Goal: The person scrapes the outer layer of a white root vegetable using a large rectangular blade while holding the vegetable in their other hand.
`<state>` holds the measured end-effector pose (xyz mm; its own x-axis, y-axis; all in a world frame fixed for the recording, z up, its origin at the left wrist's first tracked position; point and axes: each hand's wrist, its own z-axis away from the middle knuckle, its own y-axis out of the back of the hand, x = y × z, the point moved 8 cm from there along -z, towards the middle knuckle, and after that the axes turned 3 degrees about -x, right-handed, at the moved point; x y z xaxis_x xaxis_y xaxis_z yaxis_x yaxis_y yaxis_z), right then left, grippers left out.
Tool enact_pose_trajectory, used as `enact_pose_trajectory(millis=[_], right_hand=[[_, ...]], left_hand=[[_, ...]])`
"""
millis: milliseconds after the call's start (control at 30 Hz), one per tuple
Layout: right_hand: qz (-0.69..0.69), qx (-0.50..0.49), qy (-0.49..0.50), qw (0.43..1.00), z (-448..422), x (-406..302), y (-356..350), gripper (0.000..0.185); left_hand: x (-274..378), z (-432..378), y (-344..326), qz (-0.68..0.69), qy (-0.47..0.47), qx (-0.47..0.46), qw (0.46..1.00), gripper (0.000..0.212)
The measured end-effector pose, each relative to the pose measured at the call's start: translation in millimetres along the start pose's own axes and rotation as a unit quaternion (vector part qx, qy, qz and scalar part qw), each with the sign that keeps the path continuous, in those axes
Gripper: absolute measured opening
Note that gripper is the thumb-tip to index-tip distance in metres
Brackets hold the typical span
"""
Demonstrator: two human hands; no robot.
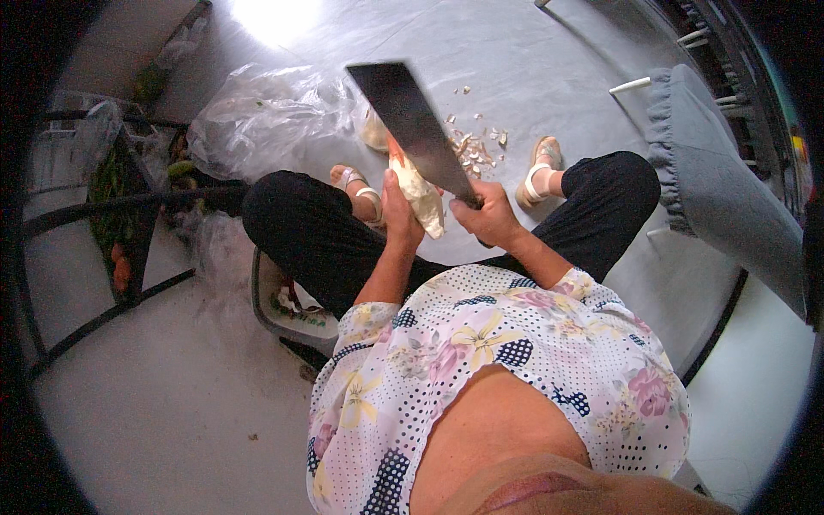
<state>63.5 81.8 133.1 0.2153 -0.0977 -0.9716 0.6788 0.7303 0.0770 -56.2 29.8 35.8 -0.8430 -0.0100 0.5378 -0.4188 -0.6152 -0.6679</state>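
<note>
In my left hand (402,209) I grip a pale, peeled root vegetable (420,193), which has a reddish streak towards its far end. My right hand (489,209) is closed round the handle of a broad, dark-bladed cleaver (412,116). The blade slants away from me, up and to the left, over the vegetable's right side. It hides part of the vegetable and the floor. Whether blade and vegetable touch, I cannot tell. Brownish peel chips (473,151) lie scattered on the floor beyond my hands, between my sandalled feet.
A clear plastic bag (257,122) spreads over the floor ahead left, by a tan rounded thing (373,132). Beside my left thigh stands a waste bin (264,309). A black-framed rack (96,209) with greens is farther left; a grey-covered seat (714,161) is at right.
</note>
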Motion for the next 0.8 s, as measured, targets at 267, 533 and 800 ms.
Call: enact_pose_trajectory(millis=[267,533,800], right_hand=[[-0.237,0.031,-0.056,0.969,2,0,13,0.021],[-0.163,0.003,-0.077,0.984,13,7,1,0.012],[0.118,0.008,0.1,0.988,11,-18,-2,0.041]], left_hand=[[-8,-4,11,0.011,0.047,-0.003,0.999,0.059],[-9,0,2,0.019,0.04,-0.012,0.999,0.057],[-10,-2,5,0.028,0.037,-0.03,0.999,0.054]])
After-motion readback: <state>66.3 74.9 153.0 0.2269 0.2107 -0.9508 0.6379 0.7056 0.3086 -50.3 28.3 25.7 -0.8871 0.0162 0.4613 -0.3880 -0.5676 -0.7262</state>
